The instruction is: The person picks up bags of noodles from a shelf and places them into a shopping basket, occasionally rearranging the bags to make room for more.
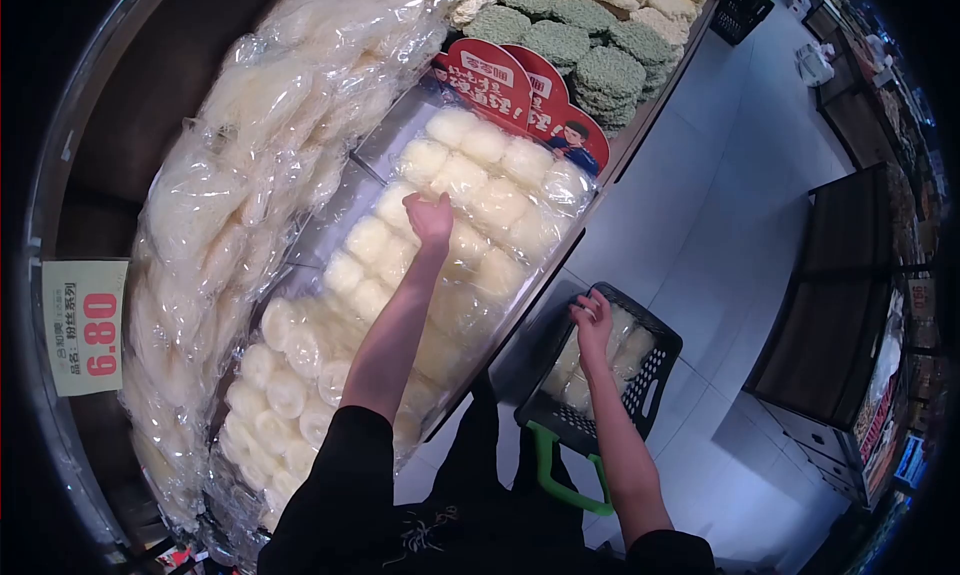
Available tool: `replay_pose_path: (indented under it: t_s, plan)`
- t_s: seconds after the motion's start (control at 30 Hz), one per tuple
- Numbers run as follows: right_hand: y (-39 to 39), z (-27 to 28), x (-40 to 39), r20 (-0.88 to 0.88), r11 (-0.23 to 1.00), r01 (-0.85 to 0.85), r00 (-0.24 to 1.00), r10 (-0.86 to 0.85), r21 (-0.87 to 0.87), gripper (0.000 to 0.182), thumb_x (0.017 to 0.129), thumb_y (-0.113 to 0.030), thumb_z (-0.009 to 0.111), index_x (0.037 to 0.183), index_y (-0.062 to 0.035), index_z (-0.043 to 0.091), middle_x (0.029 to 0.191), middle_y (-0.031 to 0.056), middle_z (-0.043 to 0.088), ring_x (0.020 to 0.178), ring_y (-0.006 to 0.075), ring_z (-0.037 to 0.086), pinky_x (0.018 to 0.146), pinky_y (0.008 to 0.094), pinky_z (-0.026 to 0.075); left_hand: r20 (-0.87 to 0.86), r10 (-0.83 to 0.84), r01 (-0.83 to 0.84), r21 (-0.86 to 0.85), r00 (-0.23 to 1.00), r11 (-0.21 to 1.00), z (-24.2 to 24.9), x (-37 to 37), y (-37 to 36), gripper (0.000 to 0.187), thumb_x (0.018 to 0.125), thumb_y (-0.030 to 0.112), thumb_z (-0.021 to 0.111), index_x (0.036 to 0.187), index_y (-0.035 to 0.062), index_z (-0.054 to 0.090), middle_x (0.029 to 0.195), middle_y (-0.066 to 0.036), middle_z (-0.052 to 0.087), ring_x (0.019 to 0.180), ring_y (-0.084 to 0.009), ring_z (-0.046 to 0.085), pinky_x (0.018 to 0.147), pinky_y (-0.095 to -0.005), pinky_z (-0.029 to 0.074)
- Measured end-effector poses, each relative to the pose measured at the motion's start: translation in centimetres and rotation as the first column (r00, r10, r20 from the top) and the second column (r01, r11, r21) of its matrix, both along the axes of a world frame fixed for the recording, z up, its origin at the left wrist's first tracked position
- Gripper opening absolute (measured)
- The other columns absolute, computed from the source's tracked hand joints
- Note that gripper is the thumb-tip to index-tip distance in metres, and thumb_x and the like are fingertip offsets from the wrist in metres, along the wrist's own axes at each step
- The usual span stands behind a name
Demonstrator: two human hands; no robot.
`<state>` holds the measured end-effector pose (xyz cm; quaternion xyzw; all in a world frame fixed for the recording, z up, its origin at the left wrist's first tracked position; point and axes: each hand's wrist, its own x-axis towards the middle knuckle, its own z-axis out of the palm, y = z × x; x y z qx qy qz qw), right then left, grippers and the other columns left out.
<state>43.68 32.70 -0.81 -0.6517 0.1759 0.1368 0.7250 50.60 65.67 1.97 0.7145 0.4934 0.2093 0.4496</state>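
Observation:
My left hand [428, 218] reaches over the shelf with its fingers curled down on a clear-wrapped pack of pale noodle bundles [460, 178]; the fingertips are partly hidden against the wrap. More wrapped rows of round white noodle cakes [290, 392] lie nearer my body. At the shelf's right, my right hand [592, 315] is over the far left corner of a black shopping basket [655, 390], its fingers loosely bent and apart. Inside the basket lie packs of white noodles [625, 350]. The basket's green handle [545, 465] is on the side towards me.
Long bags of pale vermicelli [270, 155] fill the shelf's left side, near a price card [85, 328] reading 6.80. Red signs [520, 95] stand behind the packs, before green noodle cakes [555, 43]. Tiled floor [690, 205] and a dark display stand [825, 305] are right.

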Motion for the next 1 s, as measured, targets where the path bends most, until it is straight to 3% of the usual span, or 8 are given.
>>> replay_pose_path:
  t_s: [0.03, 0.17, 0.23, 0.27, 0.33, 0.43, 0.57, 1.0]
  plan:
    - [-2.7, -2.3, -2.3, -0.028, 1.000, 0.013, 1.000, -0.013, -0.013, 0.050, 0.081, 0.007, 0.056, 0.130, -0.0030, 0.045, 0.110, 0.0146, 0.059, 0.087, 0.0185, 0.063, 0.074, 0.0283, 0.053, -0.024, 0.051, -0.038, 0.378, 0.998, 0.925, -0.7, -0.8, -1.6, 0.047, 0.078, 0.005, 0.067, 0.117, -0.0035, 0.043, 0.093, -0.013, 0.053, 0.085, -0.0209, 0.057, 0.073, -0.0334, 0.049]
    - [-12.3, -9.2, -11.7, -0.272, 0.959, 0.040, 0.955, -0.120, -0.282, 0.045, 0.080, 0.005, 0.056, 0.123, -0.0039, 0.051, 0.104, 0.0127, 0.062, 0.083, 0.0187, 0.064, 0.071, 0.0290, 0.054, 0.092, -0.552, 0.475, 0.405, 0.829, 0.781, 3.0, -7.0, -12.2, 0.032, 0.076, -0.001, 0.059, 0.107, -0.0003, 0.048, 0.096, -0.015, 0.050, 0.093, -0.0296, 0.054, 0.078, -0.0377, 0.045]
    - [-16.0, -11.7, -16.4, -0.368, 0.915, -0.001, 0.916, -0.161, -0.405, 0.044, 0.080, 0.001, 0.058, 0.123, -0.0050, 0.052, 0.102, 0.0130, 0.064, 0.083, 0.0206, 0.065, 0.071, 0.0307, 0.054, -0.081, -0.910, 0.809, 0.495, 0.406, 0.317, 2.3, -10.0, -15.9, 0.028, 0.076, -0.001, 0.060, 0.103, 0.0007, 0.052, 0.096, -0.013, 0.052, 0.096, -0.0283, 0.056, 0.081, -0.0366, 0.045]
    - [-17.3, -12.4, -17.5, -0.392, 0.833, -0.162, 0.917, -0.070, -0.529, 0.044, 0.077, -0.004, 0.060, 0.121, -0.0043, 0.054, 0.100, 0.0147, 0.065, 0.086, 0.0236, 0.066, 0.075, 0.0337, 0.054, -0.082, -0.930, 0.841, 0.460, 0.359, 0.284, 1.7, -10.7, -17.4, 0.028, 0.076, -0.001, 0.060, 0.103, 0.0007, 0.052, 0.096, -0.013, 0.052, 0.096, -0.0283, 0.056, 0.081, -0.0366, 0.045]
    - [-19.6, -13.2, -19.6, -0.468, 0.716, -0.316, 0.884, -0.017, -0.623, 0.045, 0.075, -0.010, 0.063, 0.119, -0.0035, 0.056, 0.097, 0.0163, 0.066, 0.088, 0.0267, 0.067, 0.079, 0.0366, 0.054, -0.446, -0.789, 0.802, 0.222, -0.422, -0.555, 0.2, -12.4, -19.1, 0.025, 0.077, 0.004, 0.060, 0.101, 0.0029, 0.055, 0.097, -0.011, 0.057, 0.096, -0.0268, 0.058, 0.086, -0.0364, 0.045]
    - [-21.8, -15.9, -20.5, -0.620, 0.642, -0.527, 0.778, 0.101, -0.557, 0.047, 0.073, -0.020, 0.068, 0.117, -0.0067, 0.058, 0.111, 0.0197, 0.064, 0.101, 0.0362, 0.063, 0.089, 0.0428, 0.050, -0.631, -0.510, 0.673, -0.027, -0.585, -0.739, -4.7, -15.0, -18.1, 0.027, 0.077, 0.011, 0.060, 0.103, 0.0050, 0.057, 0.096, -0.010, 0.060, 0.094, -0.0254, 0.059, 0.091, -0.0367, 0.044]
    - [-22.5, -21.9, -21.4, -0.653, 0.648, -0.528, 0.755, 0.062, -0.549, 0.056, 0.070, -0.023, 0.069, 0.121, -0.0020, 0.056, 0.110, 0.0228, 0.064, 0.106, 0.0371, 0.061, 0.093, 0.0421, 0.047, -0.826, -0.256, 0.636, -0.153, -0.503, -0.756, -6.0, -14.4, -17.0, 0.028, 0.075, 0.011, 0.059, 0.103, 0.0058, 0.058, 0.092, -0.009, 0.060, 0.093, -0.0244, 0.059, 0.094, -0.0376, 0.043]
    - [-19.0, -30.5, -19.6, -0.659, 0.787, -0.353, 0.746, -0.090, -0.507, 0.085, 0.062, -0.042, 0.082, 0.126, 0.0029, 0.050, 0.122, 0.0261, 0.055, 0.115, 0.0379, 0.054, 0.099, 0.0422, 0.044, -0.643, -0.632, 0.774, 0.093, -0.434, -0.626, -4.0, -14.4, -17.3, 0.013, 0.069, 0.014, 0.060, 0.077, 0.0032, 0.059, 0.070, -0.009, 0.055, 0.072, -0.0264, 0.059, 0.072, -0.0358, 0.053]
